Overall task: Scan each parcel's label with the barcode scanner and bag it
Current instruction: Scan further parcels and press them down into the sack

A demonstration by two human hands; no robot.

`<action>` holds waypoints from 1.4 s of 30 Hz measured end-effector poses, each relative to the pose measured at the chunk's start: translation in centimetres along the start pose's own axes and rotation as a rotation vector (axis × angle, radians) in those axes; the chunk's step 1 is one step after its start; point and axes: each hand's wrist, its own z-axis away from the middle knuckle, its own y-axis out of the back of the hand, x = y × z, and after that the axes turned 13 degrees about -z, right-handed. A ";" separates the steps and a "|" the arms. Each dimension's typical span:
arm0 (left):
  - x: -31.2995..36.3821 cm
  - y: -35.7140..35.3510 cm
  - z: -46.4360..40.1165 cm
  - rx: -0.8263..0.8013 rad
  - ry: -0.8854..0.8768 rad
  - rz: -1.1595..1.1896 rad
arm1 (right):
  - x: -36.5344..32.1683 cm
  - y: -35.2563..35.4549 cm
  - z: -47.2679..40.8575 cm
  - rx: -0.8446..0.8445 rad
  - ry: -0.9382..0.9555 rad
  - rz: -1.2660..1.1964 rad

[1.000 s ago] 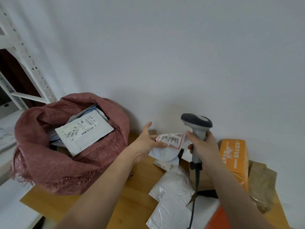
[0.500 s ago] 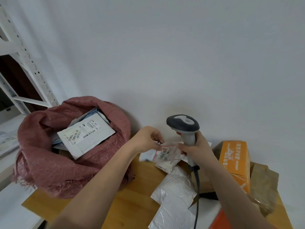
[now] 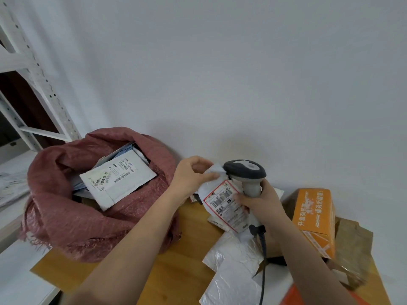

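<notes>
in the head view, the left hand (image 3: 193,175) is now pinching the top edge of the white parcel (image 3: 224,205) between thumb and fingers, and it is holding the parcel up above the back part of the tabletop (image 3: 187,256). a second ago this hand was open and only reaching for it; half a second ago the parcel was still crumpled and low between the two hands. now it is hanging almost upright, with the label (image 3: 226,203) turned towards the camera and quite flat.

the right hand (image 3: 262,199) is wrapped around the handle of the barcode scanner (image 3: 246,172), and its fingertips are also touching the right edge of the label, so it seems to be smoothing it. the scanner head has moved left since a second ago and is now sitting just above the top of the parcel. its window is facing away from the label, i think, so the scan is probably not done yet; the scanner needs to be turned to the barcode.

the pink woven bag (image 3: 88,216) is standing at the left side of the tabletop, open, with scanned-looking parcels inside. more flat white parcels (image 3: 231,271) are lying near the front edge, and the orange box (image 3: 315,219) is resting towards the right edge, waiting.
</notes>
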 end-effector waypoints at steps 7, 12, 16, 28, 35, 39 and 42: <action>-3.7 -0.6 1.0 -0.356 0.076 -0.013 | 0.2 0.5 -1.1 0.241 -0.029 -0.228; -4.5 -2.1 1.6 -0.356 0.050 0.092 | -0.4 -0.1 -0.9 0.239 -0.012 -0.273; -5.0 -1.4 0.6 -0.117 0.132 0.264 | -1.8 -0.4 -0.5 0.169 -0.053 -0.209; -8.1 3.0 -2.4 0.366 0.285 0.171 | -7.9 -2.1 3.1 -0.275 -0.174 -0.205; -8.6 3.8 -2.7 0.435 0.325 0.197 | -9.2 -2.5 4.0 -0.312 -0.134 -0.182; -8.6 3.9 -2.6 0.452 0.329 0.227 | -9.7 -2.5 4.0 -0.296 -0.115 -0.178; -8.7 4.3 -2.7 0.474 0.340 0.265 | -9.9 -2.5 4.0 -0.313 -0.108 -0.181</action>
